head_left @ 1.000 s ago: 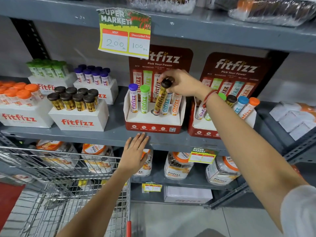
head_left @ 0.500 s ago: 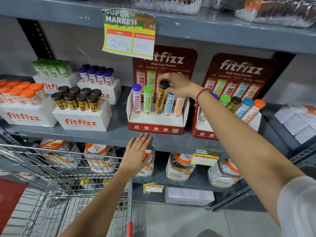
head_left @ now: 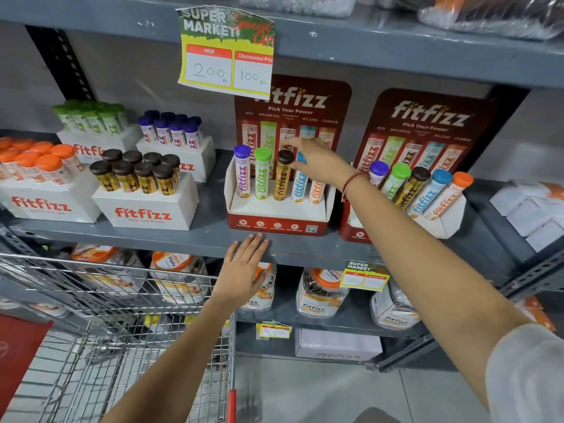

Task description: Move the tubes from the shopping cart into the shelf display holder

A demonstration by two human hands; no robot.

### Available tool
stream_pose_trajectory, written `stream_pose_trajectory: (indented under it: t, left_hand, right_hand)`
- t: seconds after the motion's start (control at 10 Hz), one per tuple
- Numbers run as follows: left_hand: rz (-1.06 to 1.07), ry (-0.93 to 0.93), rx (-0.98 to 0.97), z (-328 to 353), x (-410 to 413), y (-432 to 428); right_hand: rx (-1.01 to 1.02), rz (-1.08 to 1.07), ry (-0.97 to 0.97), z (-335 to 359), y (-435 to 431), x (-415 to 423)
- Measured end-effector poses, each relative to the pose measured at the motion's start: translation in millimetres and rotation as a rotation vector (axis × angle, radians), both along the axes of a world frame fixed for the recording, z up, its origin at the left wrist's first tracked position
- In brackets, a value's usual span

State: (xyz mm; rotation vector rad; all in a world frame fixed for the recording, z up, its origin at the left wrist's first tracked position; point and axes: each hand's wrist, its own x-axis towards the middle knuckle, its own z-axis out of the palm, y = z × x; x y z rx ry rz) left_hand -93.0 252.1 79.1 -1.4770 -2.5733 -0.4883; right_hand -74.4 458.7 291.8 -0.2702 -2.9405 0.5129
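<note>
The red-and-white fitfizz display holder [head_left: 276, 212] stands on the middle shelf with several tubes upright in it: purple-capped [head_left: 242, 174], green-capped [head_left: 262, 174], brown-capped [head_left: 283, 175], blue and orange. My right hand [head_left: 319, 161] hovers at the brown cap, with index finger just above it and thumb beside it. The fingers are apart and the tube stands on its own. My left hand [head_left: 244, 270] rests flat with fingers spread against the shelf's front edge. The wire shopping cart [head_left: 122, 288] is at lower left; I see no tubes in it.
A second full holder [head_left: 442, 222] sits under my right forearm. White fitfizz boxes of brown-capped [head_left: 143, 206], orange, green and purple tubes fill the shelf's left side. A price sign [head_left: 227, 53] hangs above. Jars line the lower shelf [head_left: 320, 293].
The brown-capped tube went from tilted in my right hand to upright in the holder's middle slot. My right fingers have loosened from its cap. My left hand stayed on the shelf edge.
</note>
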Motion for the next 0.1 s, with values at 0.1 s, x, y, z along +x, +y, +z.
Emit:
stream_pose_trajectory:
  t: [0.1]
  left_hand:
    - [0.013,-0.073,0.085,2.3,-0.7,0.9]
  right_hand:
    - [0.061,-0.053,0.205,-10.8,5.3,14.4]
